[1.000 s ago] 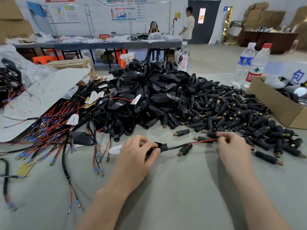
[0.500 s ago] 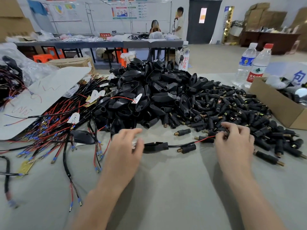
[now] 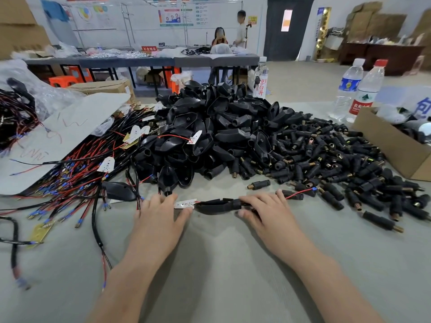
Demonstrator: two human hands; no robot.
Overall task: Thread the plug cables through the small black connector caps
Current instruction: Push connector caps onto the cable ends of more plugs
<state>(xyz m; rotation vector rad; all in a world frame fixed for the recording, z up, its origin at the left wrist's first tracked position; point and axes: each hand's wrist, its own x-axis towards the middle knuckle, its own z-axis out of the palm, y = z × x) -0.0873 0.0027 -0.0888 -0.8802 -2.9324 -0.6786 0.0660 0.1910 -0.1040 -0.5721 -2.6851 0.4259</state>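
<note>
Fingers (image 3: pixel 161 202) of the left hand (image 3: pixel 158 220) lie straight and slightly spread, flat on the grey cloth-covered table (image 3: pixel 221 264), holding nothing. The thumb tip sits just under a small white perforated tab (image 3: pixel 185 203).

That tab is at the left end of a black plastic plug shell (image 3: pixel 217 203), which lies on the cloth between the two hands. The right hand (image 3: pixel 268 213) covers the shell's narrow right end. Its fingers are bent over the top and its thumb is drawn in on the near side, pinching that neck. I cannot tell whether a cap is under them. A thin red wire with a blue tip (image 3: pixel 300 193) comes out beyond the knuckles.

Just beyond the right hand, one black cap with a brass threaded end (image 3: pixel 258 184) lies alone. Behind it and off to the right is the spread of small black connector caps (image 3: pixel 326 159).

Centre back rises a heap of larger black shells (image 3: pixel 210 136). To the left is a tangle of red and black cables with blue terminals (image 3: pixel 70 178). At the right edge stands an open brown cardboard box (image 3: pixel 391 150), with two clear plastic water bottles (image 3: pixel 356 89) behind it.
</note>
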